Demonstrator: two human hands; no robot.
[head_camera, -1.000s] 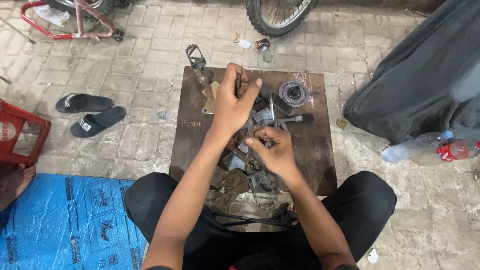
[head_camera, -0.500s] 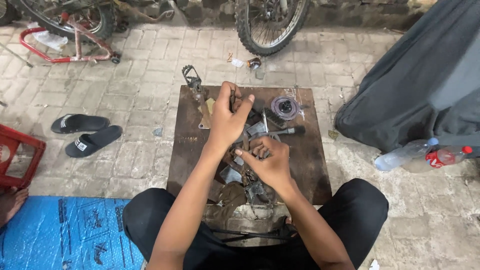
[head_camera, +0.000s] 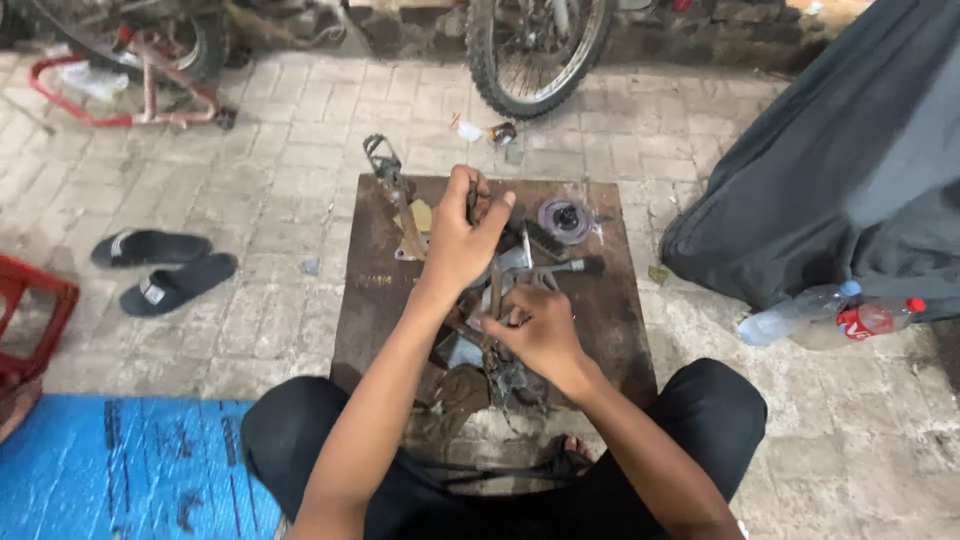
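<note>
I sit cross-legged at a rusty brown metal plate (head_camera: 375, 300) on the paved floor. A pile of greasy metal engine parts (head_camera: 520, 265) lies on it. My left hand (head_camera: 462, 235) is raised over the pile, fingers closed around a small dark metal part. My right hand (head_camera: 535, 330) is lower and nearer to me, gripping a thin metal rod-like tool that points up into the pile. A grey round coil-like part (head_camera: 565, 217) lies at the plate's far right, and a bent lever (head_camera: 392, 180) at its far left.
A motorcycle wheel (head_camera: 535, 55) stands beyond the plate. Dark cloth (head_camera: 840, 170) covers something at right, with two plastic bottles (head_camera: 835, 315) beside it. A pair of black sandals (head_camera: 165, 265), a red stand (head_camera: 130, 90), a red crate (head_camera: 30, 320) and a blue tarp (head_camera: 110, 470) are at left.
My left hand has lifted slightly and moved toward the far side of the pile. My right hand stays low on the tool. The view has shifted a little downward.
</note>
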